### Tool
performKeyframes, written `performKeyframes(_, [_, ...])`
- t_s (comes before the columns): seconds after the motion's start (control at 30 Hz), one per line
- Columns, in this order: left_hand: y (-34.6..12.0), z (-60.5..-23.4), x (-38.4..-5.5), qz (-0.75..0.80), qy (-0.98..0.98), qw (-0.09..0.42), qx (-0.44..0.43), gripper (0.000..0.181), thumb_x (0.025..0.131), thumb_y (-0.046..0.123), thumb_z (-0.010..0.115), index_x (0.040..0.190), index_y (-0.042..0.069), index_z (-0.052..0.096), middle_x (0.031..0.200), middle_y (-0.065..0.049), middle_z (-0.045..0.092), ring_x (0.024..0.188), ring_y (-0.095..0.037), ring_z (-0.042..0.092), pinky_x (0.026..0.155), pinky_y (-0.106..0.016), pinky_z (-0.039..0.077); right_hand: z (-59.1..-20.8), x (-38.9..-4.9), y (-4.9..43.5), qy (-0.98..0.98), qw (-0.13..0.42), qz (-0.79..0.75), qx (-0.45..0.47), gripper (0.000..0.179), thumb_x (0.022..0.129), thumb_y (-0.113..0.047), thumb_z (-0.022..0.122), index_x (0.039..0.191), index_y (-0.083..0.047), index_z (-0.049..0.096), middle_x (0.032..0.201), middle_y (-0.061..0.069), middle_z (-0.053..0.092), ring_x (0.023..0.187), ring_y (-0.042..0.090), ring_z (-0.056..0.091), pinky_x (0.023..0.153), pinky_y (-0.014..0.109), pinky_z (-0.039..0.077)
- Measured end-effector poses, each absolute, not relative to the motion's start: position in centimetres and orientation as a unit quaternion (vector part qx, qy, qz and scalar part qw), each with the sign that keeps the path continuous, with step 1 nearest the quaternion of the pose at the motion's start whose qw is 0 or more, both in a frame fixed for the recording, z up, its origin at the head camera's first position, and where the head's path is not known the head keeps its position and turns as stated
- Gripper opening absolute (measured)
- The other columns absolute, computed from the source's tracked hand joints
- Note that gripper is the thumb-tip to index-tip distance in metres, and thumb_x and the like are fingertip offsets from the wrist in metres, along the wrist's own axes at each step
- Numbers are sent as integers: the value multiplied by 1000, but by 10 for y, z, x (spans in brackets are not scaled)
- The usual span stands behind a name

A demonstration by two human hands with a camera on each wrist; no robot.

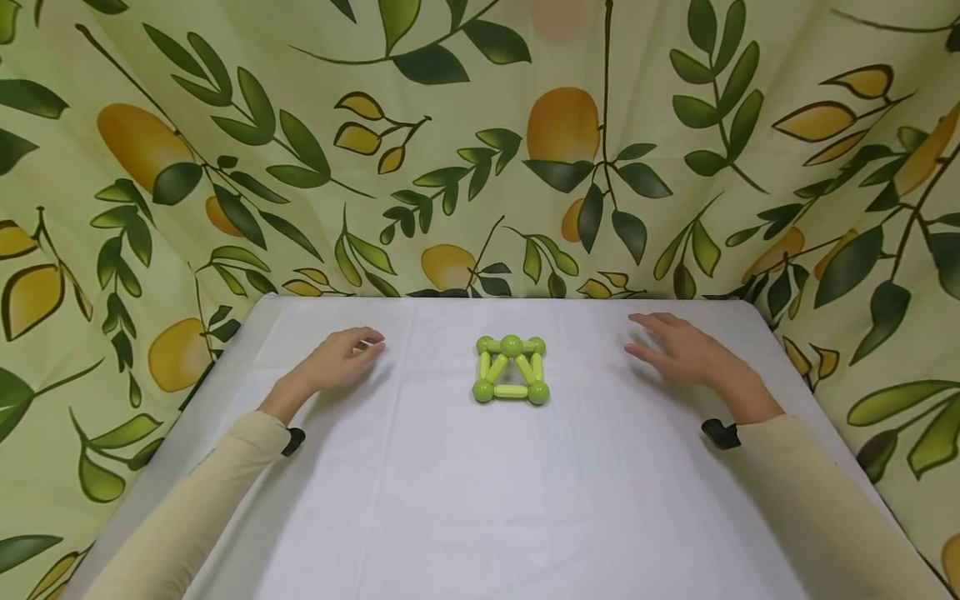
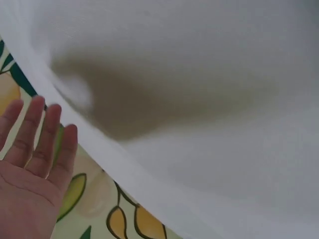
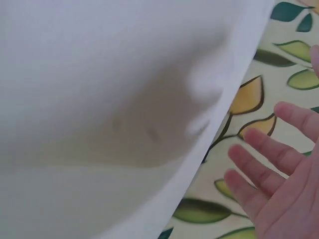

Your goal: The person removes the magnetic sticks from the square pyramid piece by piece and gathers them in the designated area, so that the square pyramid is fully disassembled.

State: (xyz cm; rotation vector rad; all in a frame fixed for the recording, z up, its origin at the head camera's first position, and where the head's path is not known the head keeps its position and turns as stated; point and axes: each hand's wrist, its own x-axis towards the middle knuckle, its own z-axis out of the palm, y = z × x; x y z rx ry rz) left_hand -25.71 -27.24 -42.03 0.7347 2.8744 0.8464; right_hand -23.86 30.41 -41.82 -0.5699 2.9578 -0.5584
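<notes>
A green ball-and-rod model (image 1: 512,347), its balls joined by short rods into an open frame, stands on the white-covered table (image 1: 465,500). It looks like a square base with a raised ball above it. To its left, my left hand (image 1: 341,358) hovers over the cloth, fingers loosely bent and nothing held. On the other side my right hand (image 1: 678,348) is held above the table with fingers spread and nothing in it. Neither hand touches the model. Each wrist view shows its palm, the left hand (image 2: 35,164) and the right hand (image 3: 284,184), with extended fingers.
A curtain (image 1: 450,192) printed with leaves and orange fruit surrounds the table at the back and both sides. Dark wrist devices sit at both cuffs, the left device (image 1: 294,441) and the right device (image 1: 722,433). Hand shadows fall on the cloth.
</notes>
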Motion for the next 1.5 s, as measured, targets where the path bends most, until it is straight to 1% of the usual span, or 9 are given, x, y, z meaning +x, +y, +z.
performKeyframes(0.13, [-257,-419,-259,332,911,26,243,30,106,22,58,120,-3,67,115,-15,69,102,-34,67,90,-48,53,-419,-241,295,948,39,-240,-205,62,103,-42,59,147,0,48,143,28,48,126,45,49,101,63,39])
performKeyframes(0.33, [-231,-418,-259,401,880,35,253,26,102,16,65,118,-4,68,112,-11,70,101,-29,67,89,-43,53,-421,-247,281,921,22,-311,-235,42,102,-25,66,131,5,61,126,24,63,109,36,64,95,54,49])
performKeyframes(0.5, [-209,-421,-258,439,855,62,267,27,100,14,67,119,-7,67,113,-9,70,107,-26,64,92,-40,52,-425,-253,264,890,27,-387,-240,33,100,-18,68,125,4,67,120,18,67,104,28,66,92,40,53])
performKeyframes(0.63, [-193,-423,-255,461,843,93,262,29,99,13,69,121,-6,66,115,-9,69,107,-25,64,94,-39,51,-427,-255,248,864,26,-434,-252,28,99,-10,69,122,6,67,119,22,67,104,28,66,90,26,52])
performKeyframes(0.73, [-181,-425,-254,488,827,111,255,30,98,11,71,121,-8,65,116,-10,68,106,-26,65,94,-38,51,-421,-251,235,851,24,-458,-258,25,98,-3,69,120,8,67,118,25,66,103,29,65,88,21,51])
performKeyframes(0.97, [-156,-432,-252,516,809,128,251,32,94,7,75,120,-7,64,111,-11,69,98,-28,67,86,-34,55,-418,-253,205,830,31,-488,-267,27,95,0,71,120,7,67,113,24,68,100,31,65,86,24,52])
performKeyframes(1.1, [-143,-437,-250,515,804,130,268,32,92,6,77,118,-6,64,109,-12,68,99,-28,66,89,-36,54,-425,-263,191,812,46,-511,-279,32,92,-3,76,122,6,67,112,18,69,99,29,64,87,27,53])
performKeyframes(1.3, [-128,-441,-249,518,797,116,288,30,89,4,80,114,-6,66,108,-14,69,98,-28,66,91,-38,54,-422,-265,167,786,54,-532,-310,39,86,-3,82,121,7,67,109,18,69,95,30,64,83,33,54])
performKeyframes(1.5, [-120,-446,-245,507,804,107,291,26,86,5,82,108,-2,69,99,-9,70,93,-23,65,87,-35,54,-424,-267,151,785,58,-523,-327,44,83,-3,85,121,6,67,108,12,69,92,29,62,79,32,54])
